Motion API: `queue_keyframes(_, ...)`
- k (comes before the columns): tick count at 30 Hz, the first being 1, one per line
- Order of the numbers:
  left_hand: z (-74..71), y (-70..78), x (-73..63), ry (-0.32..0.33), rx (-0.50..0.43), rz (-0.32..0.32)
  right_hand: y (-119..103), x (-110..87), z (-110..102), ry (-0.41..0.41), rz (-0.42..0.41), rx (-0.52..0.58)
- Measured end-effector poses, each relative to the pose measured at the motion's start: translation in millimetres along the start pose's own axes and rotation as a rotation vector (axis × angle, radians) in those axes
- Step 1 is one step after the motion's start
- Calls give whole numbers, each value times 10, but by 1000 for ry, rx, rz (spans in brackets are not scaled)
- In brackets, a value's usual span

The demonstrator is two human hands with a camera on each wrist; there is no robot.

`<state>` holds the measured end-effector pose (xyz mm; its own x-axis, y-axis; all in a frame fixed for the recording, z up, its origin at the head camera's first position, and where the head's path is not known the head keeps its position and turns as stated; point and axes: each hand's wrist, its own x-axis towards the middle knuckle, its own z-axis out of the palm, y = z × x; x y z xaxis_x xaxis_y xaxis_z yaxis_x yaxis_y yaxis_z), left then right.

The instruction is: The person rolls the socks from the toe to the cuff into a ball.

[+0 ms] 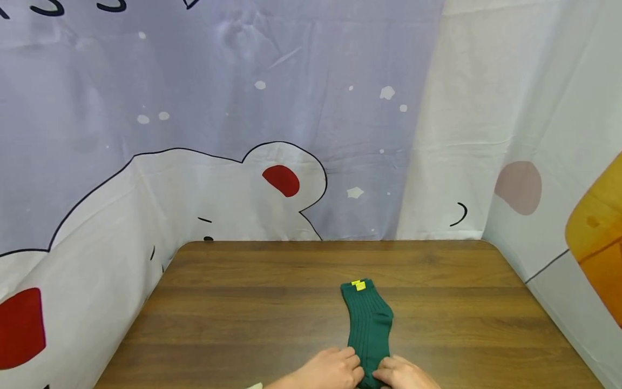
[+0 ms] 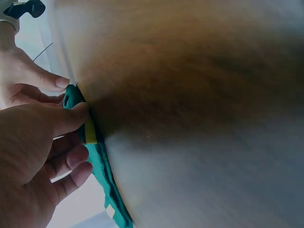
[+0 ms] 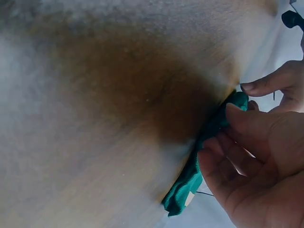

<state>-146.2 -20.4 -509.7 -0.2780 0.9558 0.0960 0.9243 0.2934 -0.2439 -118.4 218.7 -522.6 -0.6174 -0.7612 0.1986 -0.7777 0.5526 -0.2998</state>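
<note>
A green ribbed sock (image 1: 370, 319) lies on the wooden table with its cuff toward the far side and its toe end near the person. Whether a second sock lies under it, I cannot tell. Small yellow labels (image 1: 359, 285) mark the cuff. My left hand (image 1: 335, 369) pinches the left edge near the toe end, the thumb over a yellow band (image 2: 90, 130) in the left wrist view. On the other edge, my right hand (image 1: 403, 373) pinches the fabric between thumb and fingers. Both hands are close together, and the toe end is partly hidden by them.
The wooden table (image 1: 243, 313) reaches back to a printed cloth (image 1: 218, 194) hanging behind it. More printed cloth (image 1: 549, 216) hangs along the right side. A dark device (image 3: 292, 20) shows beyond the left hand in the right wrist view.
</note>
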Motion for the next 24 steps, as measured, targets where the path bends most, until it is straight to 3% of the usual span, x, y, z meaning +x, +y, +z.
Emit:
queue_keyframes(11, -46, 9, 44, -76, -196, -59, -17, 33, -8, 30, 20, 1)
queue_keyframes(15, -24, -26, 57, -47, -202, -67, -4, 45, -4, 8, 60, 45)
queue_keyframes(24, 53, -125, 27, -7, -388, -134, 4, 108, -54, -97, 242, 177)
